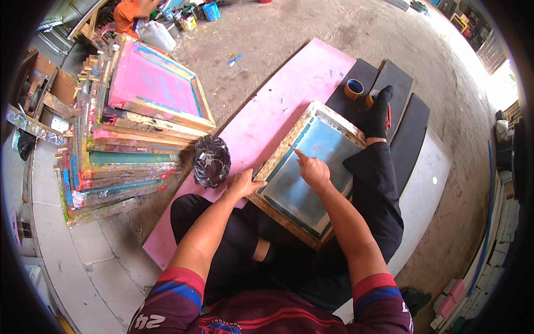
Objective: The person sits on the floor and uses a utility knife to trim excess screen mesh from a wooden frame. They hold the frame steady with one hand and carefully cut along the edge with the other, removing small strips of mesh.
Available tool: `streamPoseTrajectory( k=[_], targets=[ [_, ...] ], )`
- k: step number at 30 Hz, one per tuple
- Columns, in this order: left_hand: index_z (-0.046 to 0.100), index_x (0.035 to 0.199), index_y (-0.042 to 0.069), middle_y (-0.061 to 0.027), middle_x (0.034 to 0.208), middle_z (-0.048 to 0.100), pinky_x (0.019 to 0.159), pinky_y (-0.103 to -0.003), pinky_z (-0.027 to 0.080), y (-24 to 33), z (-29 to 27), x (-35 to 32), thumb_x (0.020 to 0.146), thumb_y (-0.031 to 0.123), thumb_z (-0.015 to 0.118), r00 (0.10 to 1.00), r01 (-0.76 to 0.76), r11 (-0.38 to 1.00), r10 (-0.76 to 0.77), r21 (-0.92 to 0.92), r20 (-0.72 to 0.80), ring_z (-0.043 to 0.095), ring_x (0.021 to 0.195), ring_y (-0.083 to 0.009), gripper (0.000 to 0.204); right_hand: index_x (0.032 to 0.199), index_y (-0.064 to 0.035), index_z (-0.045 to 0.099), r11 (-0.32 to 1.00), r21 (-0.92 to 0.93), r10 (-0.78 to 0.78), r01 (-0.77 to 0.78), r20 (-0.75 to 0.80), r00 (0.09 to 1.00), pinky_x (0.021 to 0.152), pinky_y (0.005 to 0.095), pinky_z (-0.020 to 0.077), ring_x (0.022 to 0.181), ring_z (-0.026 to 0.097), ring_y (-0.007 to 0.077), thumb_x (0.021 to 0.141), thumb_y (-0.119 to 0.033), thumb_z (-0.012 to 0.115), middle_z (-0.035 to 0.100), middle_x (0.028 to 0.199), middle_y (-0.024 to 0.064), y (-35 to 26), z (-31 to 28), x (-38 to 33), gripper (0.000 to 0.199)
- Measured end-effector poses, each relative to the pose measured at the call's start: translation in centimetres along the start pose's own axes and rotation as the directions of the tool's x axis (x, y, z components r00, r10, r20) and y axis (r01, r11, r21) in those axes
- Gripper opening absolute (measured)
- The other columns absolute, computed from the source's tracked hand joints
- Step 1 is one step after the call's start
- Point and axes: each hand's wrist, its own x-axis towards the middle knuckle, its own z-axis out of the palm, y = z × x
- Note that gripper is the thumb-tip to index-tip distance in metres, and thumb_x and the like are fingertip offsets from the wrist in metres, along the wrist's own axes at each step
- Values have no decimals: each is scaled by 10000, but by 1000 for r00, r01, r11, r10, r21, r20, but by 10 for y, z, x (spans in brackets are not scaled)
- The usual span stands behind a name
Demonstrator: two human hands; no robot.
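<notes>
A wooden screen-printing frame [285, 224] with blue-grey mesh [311, 183] lies tilted across my lap. My left hand [242, 183] is closed on its left edge, with the thumb on top; a small dark thing [254, 174] shows beside that hand. Over the mesh, my right hand [314, 171] stretches its index finger to the inner edge of the left rail. Its other fingers are curled, and whatever they may hold is hidden. A crumpled black plastic bag [212, 161] sits to the left of my left hand.
Several stained screen frames [158, 83] are stacked at the left. Pink board [250, 119] and black boards [399, 78] lie beneath me. Tape rolls [354, 89] rest by my foot [380, 111]. A person in orange [127, 19] is at the far left, near a white jug [157, 36].
</notes>
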Motion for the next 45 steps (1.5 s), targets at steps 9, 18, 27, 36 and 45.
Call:
streamPoseTrajectory(
  k=[9,18,27,36,45],
  targets=[
    [652,1178,-35,-300,1161,718,958,-537,533,5,-5,0,812,657,789,1000,0,1000,0,-20,9,684,1133,-463,795,1543,-294,555,986,38,-152,165,-231,961,630,413,569,678,707,300,1071,-328,577,738,865,148,34,43,25,473],
    [653,1202,-36,-298,1187,714,969,-526,534,3,-7,-2,812,632,798,999,15,1000,-14,-15,44,681,1149,-457,787,1474,-328,614,995,99,0,10,-103,995,818,513,589,921,739,414,1056,-321,568,759,987,225,-9,18,-13,421],
    [648,1182,-62,-317,1166,710,963,-542,535,6,-7,-2,804,616,822,999,11,997,-8,-78,45,672,1148,-481,795,1471,-289,611,984,-178,-45,28,-94,995,760,521,600,833,749,404,1064,-272,549,758,888,214,-30,15,-20,413],
    [644,1197,-48,-321,1170,703,952,-550,529,2,3,-4,821,621,809,999,-25,999,24,-44,-41,669,1142,-487,785,1536,-269,543,1000,-1,0,0,-60,998,767,517,608,864,743,406,1070,-269,534,750,940,238,-30,30,-10,466],
    [654,1159,-59,-318,1137,709,942,-542,528,-2,4,1,807,595,822,1000,-8,998,7,-63,-18,675,1107,-484,761,1506,-326,573,998,-56,-26,22,-78,997,779,527,597,878,745,398,1078,-322,540,761,919,199,-33,28,-15,430]
  ],
)
